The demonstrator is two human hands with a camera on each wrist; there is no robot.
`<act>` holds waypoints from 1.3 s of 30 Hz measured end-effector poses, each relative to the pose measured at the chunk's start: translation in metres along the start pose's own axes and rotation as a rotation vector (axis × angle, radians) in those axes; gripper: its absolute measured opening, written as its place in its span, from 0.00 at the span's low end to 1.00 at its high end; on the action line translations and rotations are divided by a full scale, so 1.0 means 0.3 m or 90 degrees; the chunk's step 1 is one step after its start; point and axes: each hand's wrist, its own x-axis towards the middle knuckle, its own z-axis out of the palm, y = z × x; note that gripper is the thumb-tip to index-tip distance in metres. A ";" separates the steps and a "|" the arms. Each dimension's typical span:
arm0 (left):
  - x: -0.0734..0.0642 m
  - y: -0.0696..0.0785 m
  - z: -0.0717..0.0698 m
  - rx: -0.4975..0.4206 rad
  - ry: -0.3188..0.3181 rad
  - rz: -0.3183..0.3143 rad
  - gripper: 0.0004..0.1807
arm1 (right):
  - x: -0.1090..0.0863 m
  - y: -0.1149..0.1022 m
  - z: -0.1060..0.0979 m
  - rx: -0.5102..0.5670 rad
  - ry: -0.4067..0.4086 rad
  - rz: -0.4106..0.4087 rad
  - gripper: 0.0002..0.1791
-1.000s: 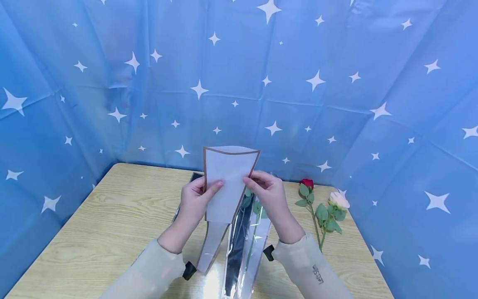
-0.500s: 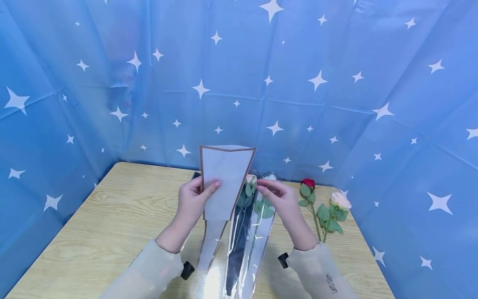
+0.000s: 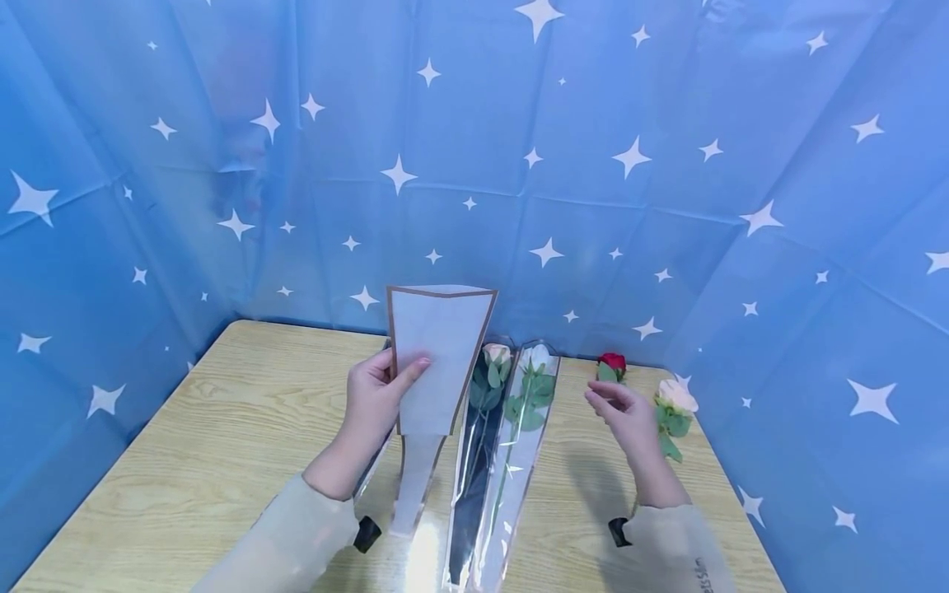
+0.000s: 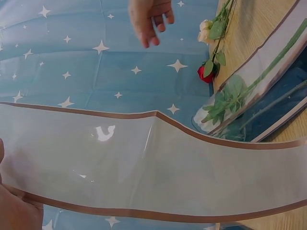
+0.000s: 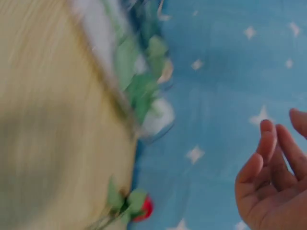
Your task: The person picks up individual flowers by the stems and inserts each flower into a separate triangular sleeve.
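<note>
My left hand (image 3: pixel 374 399) pinches the left edge of a white flower sleeve (image 3: pixel 441 362) with brown borders, thumb on its front. The sleeve stands upright, wide at the top, its mouth slightly parted, and narrows below. In the left wrist view it spans the frame. My right hand (image 3: pixel 628 424) is in the air over the right of the table, fingers loosely bent and holding nothing. Near it lie a red rose (image 3: pixel 611 363) and a pale pink rose (image 3: pixel 676 397), their stems partly hidden by the hand and forearm.
Two wrapped roses lie side by side mid-table: a pink rose in a dark sleeve (image 3: pixel 474 469) and a white rose in a white sleeve (image 3: pixel 513 486). Another wrapped piece shows partly behind my left hand. A blue star-patterned curtain (image 3: pixel 474 165) borders the wooden table (image 3: pixel 222 436).
My right hand has let go of the sleeve's right edge and moved right, towards the loose roses. My left hand still holds the sleeve, which has shifted slightly left.
</note>
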 end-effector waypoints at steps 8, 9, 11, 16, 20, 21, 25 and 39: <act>0.007 -0.017 -0.014 0.034 0.024 0.018 0.14 | 0.016 0.168 -0.062 -0.224 -0.067 0.026 0.23; 0.007 -0.019 -0.015 0.033 0.023 0.017 0.14 | 0.016 0.189 -0.066 -0.247 -0.082 0.042 0.24; 0.007 -0.019 -0.016 0.031 0.020 0.016 0.14 | 0.020 0.228 -0.071 -0.292 -0.104 0.069 0.24; 0.006 -0.020 -0.015 0.030 0.015 0.016 0.14 | 0.026 0.295 -0.070 -0.360 -0.092 0.110 0.08; 0.007 -0.021 -0.013 0.030 0.020 0.014 0.14 | 0.033 0.319 -0.064 -0.397 -0.066 0.106 0.09; 0.007 -0.021 -0.012 0.032 0.021 0.013 0.14 | 0.036 0.322 -0.063 -0.408 -0.063 0.103 0.09; 0.007 -0.019 -0.008 0.030 0.021 0.011 0.14 | 0.056 0.330 -0.061 -0.458 -0.067 0.101 0.09; 0.004 -0.020 -0.008 0.047 0.010 0.012 0.15 | 0.081 0.316 -0.045 -0.433 -0.025 0.088 0.15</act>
